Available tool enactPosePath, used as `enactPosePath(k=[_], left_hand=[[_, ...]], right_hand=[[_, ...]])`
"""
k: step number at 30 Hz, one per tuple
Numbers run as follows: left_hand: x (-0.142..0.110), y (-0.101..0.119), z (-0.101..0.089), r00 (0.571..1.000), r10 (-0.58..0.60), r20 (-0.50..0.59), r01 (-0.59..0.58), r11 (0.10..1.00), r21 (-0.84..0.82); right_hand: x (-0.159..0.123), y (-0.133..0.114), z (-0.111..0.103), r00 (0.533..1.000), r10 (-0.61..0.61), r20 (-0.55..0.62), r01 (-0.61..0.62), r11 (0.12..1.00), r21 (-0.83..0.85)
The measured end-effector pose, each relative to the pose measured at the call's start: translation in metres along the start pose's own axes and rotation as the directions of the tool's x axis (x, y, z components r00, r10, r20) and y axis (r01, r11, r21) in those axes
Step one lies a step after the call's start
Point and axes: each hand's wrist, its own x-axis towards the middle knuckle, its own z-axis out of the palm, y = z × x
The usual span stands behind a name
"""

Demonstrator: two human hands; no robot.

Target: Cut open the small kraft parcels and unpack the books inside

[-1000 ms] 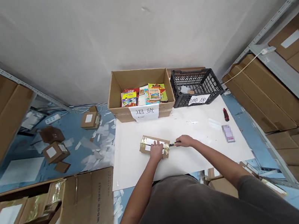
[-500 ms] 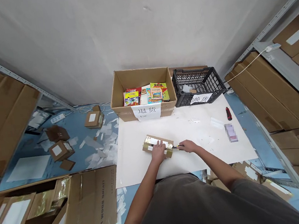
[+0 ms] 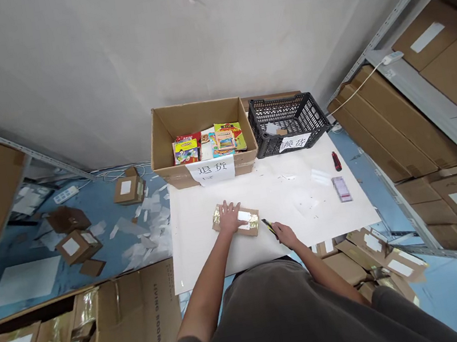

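Observation:
A small taped cardboard box (image 3: 241,228) with a white label lies on the white-topped table (image 3: 207,258). My left hand (image 3: 229,217) rests flat on its upper left part, fingers spread, covering some of the label. To the right of the box, my right hand (image 3: 284,235) is wrapped round a yellow and black utility knife (image 3: 269,227). The knife's tip points up and left, close to the box's right end but apart from it.
At the table's back stand a cardboard box (image 3: 169,177) of colourful books and a black plastic crate (image 3: 262,145). A red and black cutter (image 3: 336,161) lies at the right. Shelves with cartons (image 3: 390,151) flank the right; paper scraps (image 3: 147,236) litter the floor.
The knife has come away from the box, down and to the right. My left hand now lies with fingers more spread on the box, which sits flatter. The camera view has shifted.

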Motion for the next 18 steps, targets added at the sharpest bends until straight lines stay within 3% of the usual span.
enactPosePath(k=[5,12,18], left_hand=[[-0.018,-0.001,0.006,0.988,0.071,-0.139,-0.069,0.997,0.022],[-0.023,0.004,0.01,0.975,0.086,-0.206,-0.075,0.996,0.057],[-0.024,0.008,0.012,0.973,0.066,-0.222,-0.056,0.997,0.053]], right_hand=[[0.001,-0.001,0.008,0.988,-0.155,0.006,0.153,0.972,-0.179],[-0.001,0.003,0.01,0.962,-0.273,-0.019,0.254,0.917,-0.308],[0.006,-0.014,0.024,0.967,-0.251,-0.042,0.215,0.893,-0.395]])
